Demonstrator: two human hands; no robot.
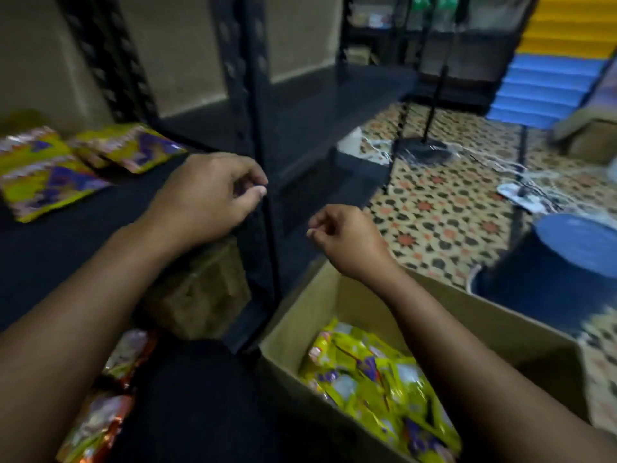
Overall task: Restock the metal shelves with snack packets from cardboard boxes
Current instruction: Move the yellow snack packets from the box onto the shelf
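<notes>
Two yellow-and-purple snack packets lie flat on the black metal shelf at the left. An open cardboard box at the lower right holds several more yellow packets. My left hand hovers over the shelf's front corner, fingers loosely curled, holding nothing. My right hand hangs above the box's far rim, fingers also loosely curled and empty. The picture is blurred by motion.
A black upright post of the shelf stands between my hands. Orange packets sit at the lower left beside a brown box under the shelf. Patterned tile floor, a blue tub and a stand lie to the right.
</notes>
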